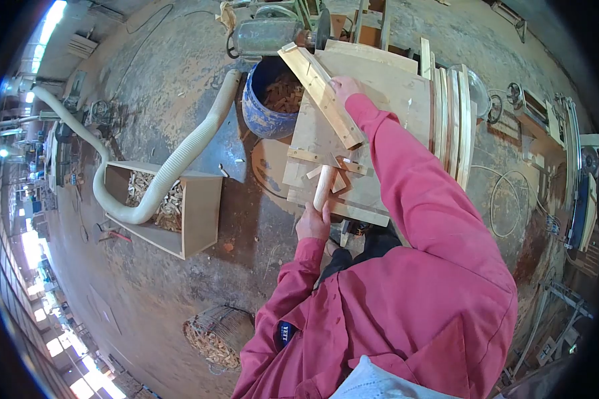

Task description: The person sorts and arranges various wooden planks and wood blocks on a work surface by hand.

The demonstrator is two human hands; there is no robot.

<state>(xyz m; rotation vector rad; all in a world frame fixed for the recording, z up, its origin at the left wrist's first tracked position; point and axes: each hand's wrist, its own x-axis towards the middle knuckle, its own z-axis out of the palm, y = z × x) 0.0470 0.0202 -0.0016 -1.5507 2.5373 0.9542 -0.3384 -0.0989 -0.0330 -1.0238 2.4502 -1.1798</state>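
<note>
My left hand (pixel 313 223) is closed around the lower end of a short pale wooden piece (pixel 323 188), whose far end points at a small crossbar (pixel 331 161) on the worktable. Above it, my right hand (pixel 346 88) grips the right edge of a long wooden board (pixel 321 95) that lies slantwise across the tabletop (pixel 379 93). Its fingertips are partly hidden against the wood. Next to the short piece sits a brown triangular set square (pixel 345 174), partly covered.
A blue bucket (pixel 273 123) of wood scraps stands left of the table, below a motor (pixel 266 36) with a disc. Curved wooden strips (pixel 454 120) line the right side. A ribbed hose (pixel 196 143) crosses an offcut box (pixel 199 213). A scrap basket (pixel 218 336) stands on the floor.
</note>
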